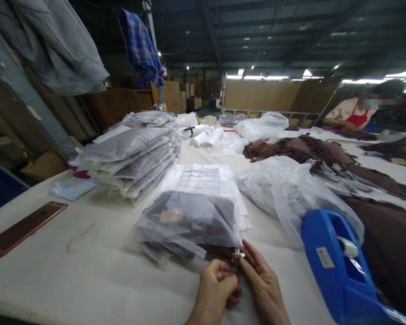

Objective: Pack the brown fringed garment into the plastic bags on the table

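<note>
In front of me lies a dark item in a clear plastic bag (189, 219), with a tan tag showing through the film. A brown strap (219, 251) comes out at the bag's near edge and carries a small silver metal clasp (238, 253). My right hand (262, 284) is closed on the clasp, thumb and fingers on either side. Beside it, my left hand (216, 286) is closed in a pinch at the strap; its fingertips are partly hidden. Printed white sheets (201, 177) lie behind the bagged item.
A stack of bagged grey items (131, 155) stands left, near a phone (23, 229). A blue tape dispenser (338, 266) sits at right, by crumpled plastic bags (284, 185) and brown fringed pieces (297, 149). Across the table is a person (350, 113).
</note>
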The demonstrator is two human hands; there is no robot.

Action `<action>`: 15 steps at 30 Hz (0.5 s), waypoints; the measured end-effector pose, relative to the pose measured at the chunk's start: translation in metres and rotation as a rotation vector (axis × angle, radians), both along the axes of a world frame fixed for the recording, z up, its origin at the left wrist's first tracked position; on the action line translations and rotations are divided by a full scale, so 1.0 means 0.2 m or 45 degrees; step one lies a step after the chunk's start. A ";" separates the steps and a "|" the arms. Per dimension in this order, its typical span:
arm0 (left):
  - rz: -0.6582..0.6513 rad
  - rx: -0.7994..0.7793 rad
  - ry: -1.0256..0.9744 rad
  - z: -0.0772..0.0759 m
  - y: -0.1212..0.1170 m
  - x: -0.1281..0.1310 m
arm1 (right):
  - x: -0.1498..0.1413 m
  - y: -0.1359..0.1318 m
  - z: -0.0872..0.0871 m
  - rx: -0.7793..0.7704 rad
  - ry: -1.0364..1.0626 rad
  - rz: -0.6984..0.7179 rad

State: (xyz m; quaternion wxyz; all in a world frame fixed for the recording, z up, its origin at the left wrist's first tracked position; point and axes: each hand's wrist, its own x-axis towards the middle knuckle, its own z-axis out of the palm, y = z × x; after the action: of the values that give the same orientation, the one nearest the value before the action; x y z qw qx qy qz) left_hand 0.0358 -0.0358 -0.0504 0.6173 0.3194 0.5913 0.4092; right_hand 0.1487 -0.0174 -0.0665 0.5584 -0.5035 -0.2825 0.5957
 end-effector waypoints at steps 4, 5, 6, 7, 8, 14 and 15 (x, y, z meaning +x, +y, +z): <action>-0.342 0.992 0.914 -0.05 -0.01 -0.06 | 0.00 0.00 -0.02 0.038 0.024 0.029; -0.392 1.208 1.149 -0.06 0.01 -0.07 | 0.00 0.00 -0.02 0.044 0.019 0.031; -0.429 1.347 1.357 -0.05 0.02 -0.07 | 0.00 0.00 -0.02 0.042 0.009 0.027; -0.452 1.420 1.533 -0.05 0.04 -0.08 | 0.00 0.00 -0.02 0.035 -0.004 0.019; -0.462 1.452 1.667 -0.04 0.06 -0.07 | 0.00 0.00 -0.01 0.025 -0.016 0.012; -0.391 1.590 1.780 0.00 0.12 -0.07 | 0.01 -0.01 -0.02 0.052 -0.010 0.044; -0.373 1.613 1.774 0.00 0.12 -0.07 | 0.02 -0.01 -0.03 0.064 -0.013 0.051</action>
State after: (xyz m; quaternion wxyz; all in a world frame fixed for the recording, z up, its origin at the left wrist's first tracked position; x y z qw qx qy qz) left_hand 0.0216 -0.0116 -0.0500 -0.1165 0.8374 0.4486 0.2898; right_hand 0.1528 -0.0197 -0.0728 0.5573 -0.4867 -0.3103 0.5969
